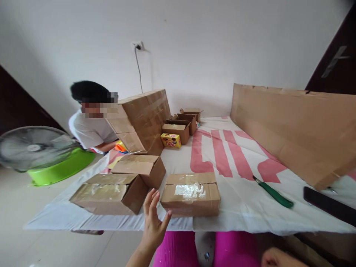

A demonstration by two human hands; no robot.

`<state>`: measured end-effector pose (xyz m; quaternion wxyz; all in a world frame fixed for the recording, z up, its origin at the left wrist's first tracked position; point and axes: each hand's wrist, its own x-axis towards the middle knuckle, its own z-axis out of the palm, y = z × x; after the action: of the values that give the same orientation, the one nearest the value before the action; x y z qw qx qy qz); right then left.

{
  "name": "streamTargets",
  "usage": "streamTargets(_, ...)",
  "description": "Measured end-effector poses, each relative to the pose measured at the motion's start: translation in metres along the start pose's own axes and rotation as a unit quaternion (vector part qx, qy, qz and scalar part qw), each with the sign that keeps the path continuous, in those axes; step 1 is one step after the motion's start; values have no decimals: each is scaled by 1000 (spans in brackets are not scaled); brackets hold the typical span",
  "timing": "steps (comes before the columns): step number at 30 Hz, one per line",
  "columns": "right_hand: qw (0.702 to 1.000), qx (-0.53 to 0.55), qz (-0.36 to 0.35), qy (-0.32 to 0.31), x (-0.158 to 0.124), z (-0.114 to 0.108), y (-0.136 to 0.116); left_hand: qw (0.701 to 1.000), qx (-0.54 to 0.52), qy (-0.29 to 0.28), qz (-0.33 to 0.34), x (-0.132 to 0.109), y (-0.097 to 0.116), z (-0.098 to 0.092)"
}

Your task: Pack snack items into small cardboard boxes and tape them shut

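Left hand point(154, 218), lower middle, is spread flat just beside the taped box point(190, 194), maybe brushing it. Right hand point(274, 257) is barely in frame, can't tell its shape. That box sits at the sheet's point(241, 204) edge, so a shove could tip it off.

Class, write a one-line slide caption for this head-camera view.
Open left hand raised beside a taped cardboard box on the cloth-covered table, green-handled knife to its right.
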<state>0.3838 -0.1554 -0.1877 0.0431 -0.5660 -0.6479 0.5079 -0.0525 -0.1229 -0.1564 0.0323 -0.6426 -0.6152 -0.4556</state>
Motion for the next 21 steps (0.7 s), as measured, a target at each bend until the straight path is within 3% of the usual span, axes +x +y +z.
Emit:
streamTargets(2,999,37,-38,-1,4,-26,-2,999,-15,-36,23,7,15,11)
streamTargets(3,996,47,-68,41,7,-41,-3,998,-20,-50,36,9,21,15)
streamTargets(5,971,18,-114,210,18,-73,-6,995,-28,-69,64,10,32,22)
streamTargets(7,909,-84,-120,390,35,-100,-4,993,-34,-76,87,7,40,27)
streamTargets(9,858,-194,-98,465,54,-116,3,992,-37,-76,93,4,43,30)
streamTargets(15,837,-358,62,411,93,-123,33,991,-47,-86,92,4,41,29)
streamTargets(21,842,-385,34,376,107,-141,27,992,-61,-79,80,2,42,33)
